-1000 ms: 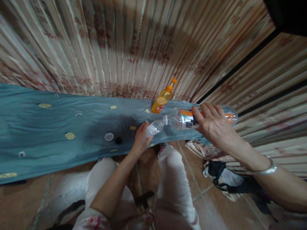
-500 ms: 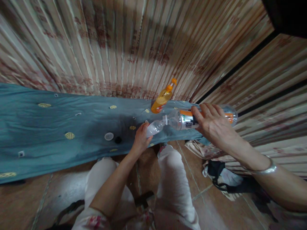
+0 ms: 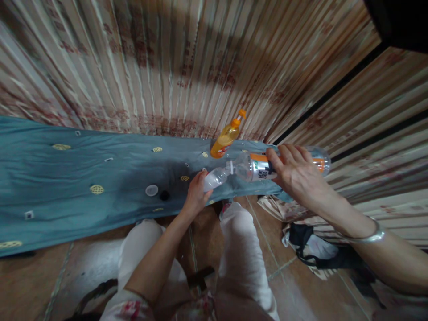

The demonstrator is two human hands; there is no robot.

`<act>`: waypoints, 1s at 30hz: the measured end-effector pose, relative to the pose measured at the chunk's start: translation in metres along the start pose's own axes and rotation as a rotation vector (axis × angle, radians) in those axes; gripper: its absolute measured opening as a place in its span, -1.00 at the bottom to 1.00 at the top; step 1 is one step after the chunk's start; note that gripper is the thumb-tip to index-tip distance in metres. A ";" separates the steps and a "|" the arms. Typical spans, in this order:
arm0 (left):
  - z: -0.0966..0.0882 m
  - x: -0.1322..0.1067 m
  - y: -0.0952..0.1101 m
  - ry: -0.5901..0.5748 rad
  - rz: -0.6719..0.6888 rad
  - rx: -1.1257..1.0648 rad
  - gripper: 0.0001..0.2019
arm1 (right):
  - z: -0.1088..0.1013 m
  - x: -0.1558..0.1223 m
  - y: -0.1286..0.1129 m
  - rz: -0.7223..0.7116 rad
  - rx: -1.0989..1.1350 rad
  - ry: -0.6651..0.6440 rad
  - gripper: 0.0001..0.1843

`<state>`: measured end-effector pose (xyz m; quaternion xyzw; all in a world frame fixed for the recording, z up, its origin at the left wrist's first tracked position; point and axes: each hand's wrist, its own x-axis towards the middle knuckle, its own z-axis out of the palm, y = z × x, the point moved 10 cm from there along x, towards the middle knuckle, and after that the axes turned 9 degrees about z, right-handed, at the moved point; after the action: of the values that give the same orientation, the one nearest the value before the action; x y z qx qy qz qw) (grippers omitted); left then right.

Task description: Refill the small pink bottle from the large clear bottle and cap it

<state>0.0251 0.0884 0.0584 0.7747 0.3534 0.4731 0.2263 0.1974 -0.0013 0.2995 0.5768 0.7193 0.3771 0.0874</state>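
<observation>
Our left hand (image 3: pixel 198 191) grips the small bottle (image 3: pixel 216 179), just nearer us than the orange bottle (image 3: pixel 223 142); our right hand (image 3: pixel 296 171) grips the large bottle (image 3: pixel 259 167), right of the orange bottle, necks apparently touching.

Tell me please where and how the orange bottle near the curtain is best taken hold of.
Probably grip the orange bottle around its body, which is wider than its narrow orange top and looks upright. Coming from the person's left seems easier: the curtain is behind it, and the large clear bottle in the right hand is in front, toward the right.
</observation>
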 end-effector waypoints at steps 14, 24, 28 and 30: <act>0.001 0.000 -0.001 0.009 -0.001 0.009 -0.26 | -0.002 0.001 -0.002 -0.015 -0.016 -0.017 -0.46; -0.002 0.002 0.003 0.005 0.017 0.009 -0.28 | 0.001 -0.001 0.000 0.000 0.004 -0.004 -0.41; -0.001 0.001 0.003 0.006 0.012 0.012 -0.29 | -0.001 -0.001 0.000 -0.002 0.001 0.003 -0.41; -0.001 0.000 0.001 0.009 -0.002 0.014 -0.28 | -0.001 -0.001 0.000 -0.002 -0.002 0.005 -0.42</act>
<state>0.0251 0.0881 0.0597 0.7737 0.3587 0.4738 0.2197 0.1971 -0.0028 0.3004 0.5753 0.7195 0.3793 0.0866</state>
